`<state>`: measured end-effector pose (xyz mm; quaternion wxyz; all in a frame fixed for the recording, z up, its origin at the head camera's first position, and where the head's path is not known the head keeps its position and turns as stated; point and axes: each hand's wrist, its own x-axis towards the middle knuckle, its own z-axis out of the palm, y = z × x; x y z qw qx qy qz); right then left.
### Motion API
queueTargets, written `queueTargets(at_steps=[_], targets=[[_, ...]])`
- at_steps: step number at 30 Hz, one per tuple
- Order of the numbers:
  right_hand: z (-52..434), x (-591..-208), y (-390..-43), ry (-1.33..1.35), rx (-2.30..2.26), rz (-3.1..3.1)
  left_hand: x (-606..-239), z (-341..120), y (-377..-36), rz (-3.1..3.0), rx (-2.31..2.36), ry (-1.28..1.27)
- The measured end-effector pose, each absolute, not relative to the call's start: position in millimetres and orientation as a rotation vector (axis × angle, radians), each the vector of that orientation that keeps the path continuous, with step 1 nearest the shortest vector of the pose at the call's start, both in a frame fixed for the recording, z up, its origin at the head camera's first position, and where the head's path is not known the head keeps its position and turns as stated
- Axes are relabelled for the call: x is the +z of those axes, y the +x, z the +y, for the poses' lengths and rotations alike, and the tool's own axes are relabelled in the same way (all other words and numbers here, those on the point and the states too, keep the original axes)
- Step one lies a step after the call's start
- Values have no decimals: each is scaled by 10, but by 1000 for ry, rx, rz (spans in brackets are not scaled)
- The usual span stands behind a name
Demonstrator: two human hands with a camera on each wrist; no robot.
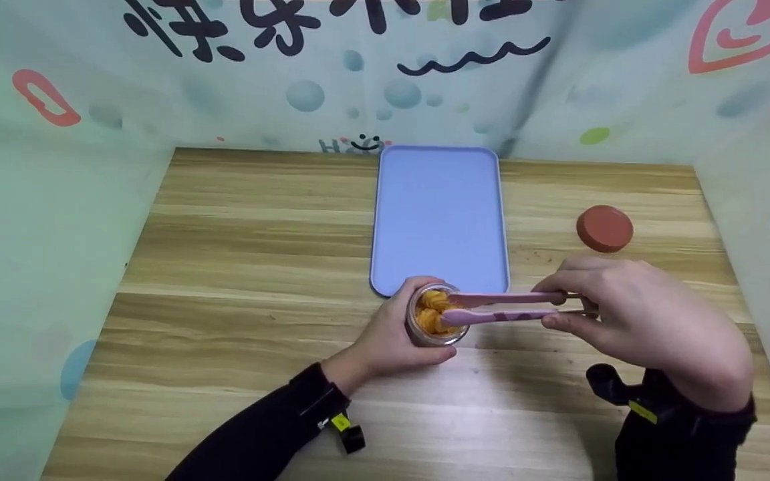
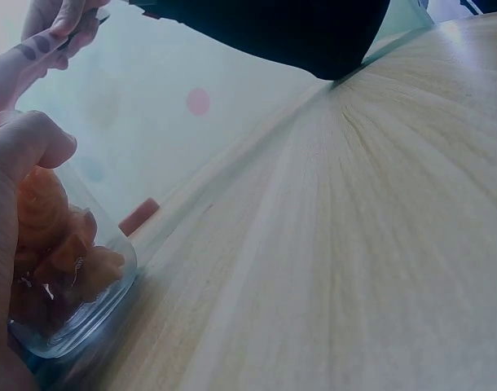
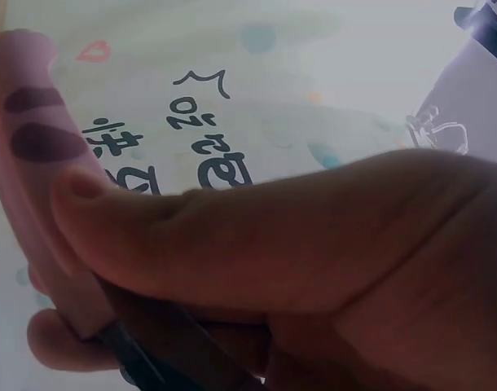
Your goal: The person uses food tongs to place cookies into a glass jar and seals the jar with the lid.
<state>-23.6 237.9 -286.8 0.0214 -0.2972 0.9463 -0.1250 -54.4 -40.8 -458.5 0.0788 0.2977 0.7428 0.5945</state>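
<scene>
My left hand (image 1: 392,341) is wrapped around the jar (image 1: 433,315), thumb and fingers curled about its glass wall, holding it upright on the table (image 1: 238,267) just in front of the near edge of the blue tray (image 1: 440,214). The jar is open and packed with orange snacks (image 1: 430,311); from my left wrist I see them pressed against the clear glass beside my thumb. My right hand (image 1: 632,321) pinches the pink tongs (image 1: 505,307) between thumb and fingers, squeezing the far ends of the arms, while the tips reach over the jar's mouth and sit among the snacks. Whether the tips actually have a piece caught between them I cannot tell, as they blend into the pile. The wrist view on that side shows my thumb lying along a pink arm with dark spots. The red lid (image 1: 604,228) lies flat on the table to the right of the tray, well apart from the jar.
</scene>
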Motion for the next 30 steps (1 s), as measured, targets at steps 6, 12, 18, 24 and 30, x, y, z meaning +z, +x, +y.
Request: queueTargets(at_steps=[6, 12, 18, 24, 30], targets=[[2314, -2896, -224, -861, -363, 2914, -4594, -402, -547, 2219, 1788, 898], [2312, -2915, -224, -848, -355, 2901, -4608, -401, -544, 2224, 1776, 884], [2301, -2908, -208, -865, -361, 2941, -4614, -408, -536, 2228, 1772, 875], [2231, -2921, -216, -822, -357, 2943, -4608, -411, -539, 2238, 1772, 899], [2182, -2958, -257, -795, -364, 2930, -4592, -407, -537, 2228, 1778, 896]])
